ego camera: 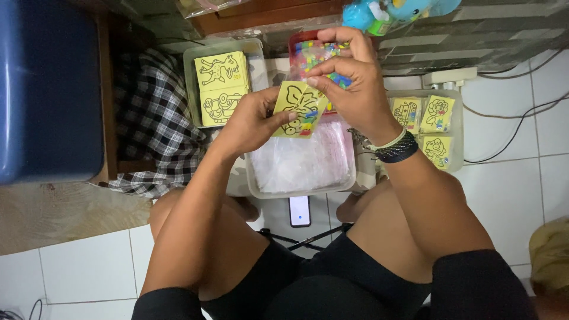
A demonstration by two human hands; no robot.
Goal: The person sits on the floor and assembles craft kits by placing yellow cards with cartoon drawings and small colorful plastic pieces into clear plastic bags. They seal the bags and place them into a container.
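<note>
My left hand (252, 121) holds a yellow picture card (298, 108) with a black line drawing, inside a clear sleeve, above a clear tub of plastic bags (299, 163). My right hand (349, 77) pinches the top of that card's sleeve, where small coloured pieces show. Behind the hands stands a red-rimmed tub of coloured bits (308, 50), partly hidden.
A clear tray with two yellow cards (220, 83) sits at the left, and another tray of bagged yellow cards (432, 121) at the right. A phone (299, 211) lies on the tiled floor between my knees. Checked cloth (154, 130), a blue seat (47, 89) and cables (521, 118) surround them.
</note>
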